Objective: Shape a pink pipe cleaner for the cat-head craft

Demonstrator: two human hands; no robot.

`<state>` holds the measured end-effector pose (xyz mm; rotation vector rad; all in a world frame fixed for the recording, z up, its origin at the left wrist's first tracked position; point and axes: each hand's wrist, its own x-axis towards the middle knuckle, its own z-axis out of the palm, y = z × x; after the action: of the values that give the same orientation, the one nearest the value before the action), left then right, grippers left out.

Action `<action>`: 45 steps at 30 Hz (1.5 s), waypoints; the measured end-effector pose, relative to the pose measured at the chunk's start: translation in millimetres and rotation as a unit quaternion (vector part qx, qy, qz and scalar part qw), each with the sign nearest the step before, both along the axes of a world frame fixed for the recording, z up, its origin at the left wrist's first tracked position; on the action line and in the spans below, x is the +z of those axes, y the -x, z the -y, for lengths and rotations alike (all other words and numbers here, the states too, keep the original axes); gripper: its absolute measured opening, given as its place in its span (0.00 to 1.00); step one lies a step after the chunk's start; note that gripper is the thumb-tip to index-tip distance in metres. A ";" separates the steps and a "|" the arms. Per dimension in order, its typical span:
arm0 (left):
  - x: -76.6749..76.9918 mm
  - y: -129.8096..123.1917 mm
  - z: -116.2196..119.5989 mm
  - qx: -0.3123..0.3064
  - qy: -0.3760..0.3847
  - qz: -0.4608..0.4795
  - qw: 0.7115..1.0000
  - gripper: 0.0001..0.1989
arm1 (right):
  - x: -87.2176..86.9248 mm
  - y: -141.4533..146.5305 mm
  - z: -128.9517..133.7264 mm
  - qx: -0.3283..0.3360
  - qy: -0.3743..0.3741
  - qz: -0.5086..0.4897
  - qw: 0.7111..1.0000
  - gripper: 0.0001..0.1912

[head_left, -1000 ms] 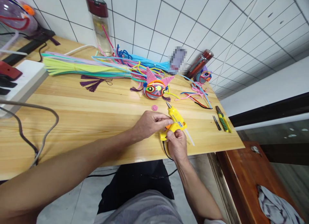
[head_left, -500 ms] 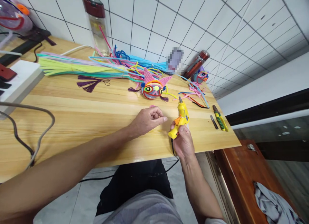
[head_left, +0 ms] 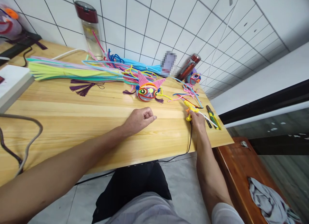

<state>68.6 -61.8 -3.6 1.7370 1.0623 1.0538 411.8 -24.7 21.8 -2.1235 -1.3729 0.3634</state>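
At the right of the wooden table [head_left: 106,106], the right hand [head_left: 199,121] is closed on the yellow glue gun [head_left: 190,105], left of the pliers [head_left: 213,117], any lettering on it too small to read. The left hand [head_left: 137,121], near the middle, has its fingers curled in; whether it pinches anything I cannot tell. Beyond it sits a pink-eared ornament [head_left: 147,91], and farther right an upright object [head_left: 169,60] is pixelated past reading

Around one pink-eared figure [head_left: 147,92] I'm counting one glue gun [head_left: 190,105], one pair of pliers [head_left: 212,117] and one other figure [head_left: 191,78] to the right, one glass bottle [head_left: 91,40] and one red flask [head_left: 188,68] behind.
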 end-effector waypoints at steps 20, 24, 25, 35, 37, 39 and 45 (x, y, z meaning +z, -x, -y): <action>-5.8 4.1 -4.6 0.001 -0.041 -0.055 0.998 0.15 | 2.3 9.2 5.7 -0.057 0.192 0.229 0.953 0.40; -1.7 4.7 -4.2 -0.004 -0.038 -0.074 0.997 0.14 | 1.4 10.1 5.2 -0.053 0.183 0.222 0.956 0.34; -1.4 4.9 -4.0 -0.004 -0.037 -0.077 0.996 0.13 | 1.2 10.6 5.6 -0.055 0.179 0.220 0.958 0.32; -7.2 4.6 -4.0 -0.007 -0.047 -0.085 0.995 0.14 | -3.9 9.7 15.5 -0.071 0.044 0.123 0.989 0.18; -6.7 4.7 -3.7 -0.005 -0.050 -0.088 0.995 0.14 | -5.8 9.6 18.0 -0.079 0.005 0.091 0.993 0.17; -5.9 4.7 -3.3 -0.003 -0.053 -0.090 0.994 0.14 | -8.8 9.9 21.4 -0.083 -0.042 0.050 0.994 0.17; 2.9 -2.3 -0.3 0.021 -0.084 -0.110 0.990 0.19 | -20.1 16.2 39.2 -0.011 -0.118 -0.057 0.991 0.23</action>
<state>70.9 -61.6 -0.7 2.0100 1.1787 1.0200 395.6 -63.9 1.7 -1.8948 -1.2605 0.2930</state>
